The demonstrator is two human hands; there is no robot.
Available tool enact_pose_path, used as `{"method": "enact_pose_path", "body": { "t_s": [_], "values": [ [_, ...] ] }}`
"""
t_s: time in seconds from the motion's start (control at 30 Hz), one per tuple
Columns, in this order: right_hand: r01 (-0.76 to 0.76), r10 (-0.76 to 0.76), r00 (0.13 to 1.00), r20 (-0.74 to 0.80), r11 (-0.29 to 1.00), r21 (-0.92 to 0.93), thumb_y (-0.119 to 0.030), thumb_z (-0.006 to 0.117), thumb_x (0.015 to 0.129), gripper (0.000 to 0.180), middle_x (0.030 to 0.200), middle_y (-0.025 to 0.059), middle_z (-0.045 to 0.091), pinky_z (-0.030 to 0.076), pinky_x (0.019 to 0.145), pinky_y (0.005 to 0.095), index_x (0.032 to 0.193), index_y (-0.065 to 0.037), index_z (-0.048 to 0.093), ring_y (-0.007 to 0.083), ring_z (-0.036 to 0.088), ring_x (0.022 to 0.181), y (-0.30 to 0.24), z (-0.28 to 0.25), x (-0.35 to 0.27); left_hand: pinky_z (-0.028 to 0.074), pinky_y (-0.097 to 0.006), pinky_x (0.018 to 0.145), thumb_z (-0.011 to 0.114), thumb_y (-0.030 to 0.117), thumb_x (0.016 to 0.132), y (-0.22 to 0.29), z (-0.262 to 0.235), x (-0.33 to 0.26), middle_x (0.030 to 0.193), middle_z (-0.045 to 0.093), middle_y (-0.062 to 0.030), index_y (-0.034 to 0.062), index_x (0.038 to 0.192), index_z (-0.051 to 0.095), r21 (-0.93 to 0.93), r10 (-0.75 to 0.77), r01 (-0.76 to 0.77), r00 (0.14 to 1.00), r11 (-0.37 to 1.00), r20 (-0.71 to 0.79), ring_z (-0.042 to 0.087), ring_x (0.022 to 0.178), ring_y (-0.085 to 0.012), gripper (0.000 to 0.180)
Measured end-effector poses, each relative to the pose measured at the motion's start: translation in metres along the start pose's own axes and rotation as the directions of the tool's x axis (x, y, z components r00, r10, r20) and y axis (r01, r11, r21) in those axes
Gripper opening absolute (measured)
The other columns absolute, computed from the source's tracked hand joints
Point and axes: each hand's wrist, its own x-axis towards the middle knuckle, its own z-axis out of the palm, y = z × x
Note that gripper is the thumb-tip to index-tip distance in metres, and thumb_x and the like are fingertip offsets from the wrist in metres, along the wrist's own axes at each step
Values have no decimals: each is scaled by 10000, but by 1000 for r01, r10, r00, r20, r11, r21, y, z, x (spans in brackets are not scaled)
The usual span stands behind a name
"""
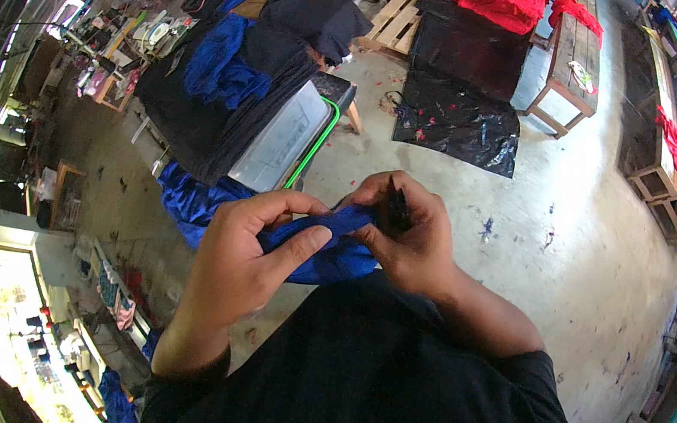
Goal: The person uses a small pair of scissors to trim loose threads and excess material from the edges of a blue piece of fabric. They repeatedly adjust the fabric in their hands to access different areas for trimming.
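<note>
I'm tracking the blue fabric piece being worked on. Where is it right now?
In the head view, the blue fabric piece sits at centre frame, pinched between the left hand and right hand, just above the person's black shirt.

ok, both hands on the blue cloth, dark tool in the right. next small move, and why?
Probably bring the small dark tool in the right hand down onto the blue cloth: the left hand already pinches the fabric between thumb and fingers, and the tool sits just above it.
</note>
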Motion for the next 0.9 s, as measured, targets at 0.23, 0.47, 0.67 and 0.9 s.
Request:
{"method": "enact_pose_path", "body": {
  "t_s": [0.23, 0.47, 0.67, 0.9],
  "values": [
    [164, -146, 985, 90, 955, -246, -358, 612, 981, 363, 890, 32, 555, 365, 646, 213, 1080, -19, 529, 85, 480, 761, -33, -4, -12, 494, -215, 680, 728, 90, 885, 1, 0, 1, 846, 728, -64, -5, 1002, 740, -103, -12, 8, 999, 995, -37, 626, 748, -69, 151],
    [-726, 619, 685, 384, 535, 432, -541, 345, 1046, 443, 725, -42, 365, 249, 480, 220, 1004, -132, 512, 70, 315, 568, -53, 8, -17, 500, -225, 692, 715, 72, 889, 4, 5, 9, 851, 729, -65, 14, 1021, 742, -21, 74, -74, 997, 997, -22, 635, 764, -77, 147],
    [-758, 642, 642, 418, 454, 467, -566, 346, 1037, 450, 711, -43, 362, 216, 444, 207, 990, -149, 507, 64, 293, 531, -54, 4, -13, 509, -233, 707, 707, 63, 891, 7, 7, 11, 863, 734, -76, 10, 1010, 738, 4, 100, -100, 995, 995, -31, 656, 792, -86, 134],
    [-785, 685, 604, 407, 423, 453, -554, 348, 1039, 439, 685, -40, 358, 230, 414, 198, 974, -148, 499, 55, 279, 506, -51, 4, -5, 524, -255, 694, 715, 38, 873, 5, 8, 13, 858, 740, -102, 1, 979, 734, 24, 121, -120, 991, 992, -53, 689, 774, -122, 114]
  ]
}}
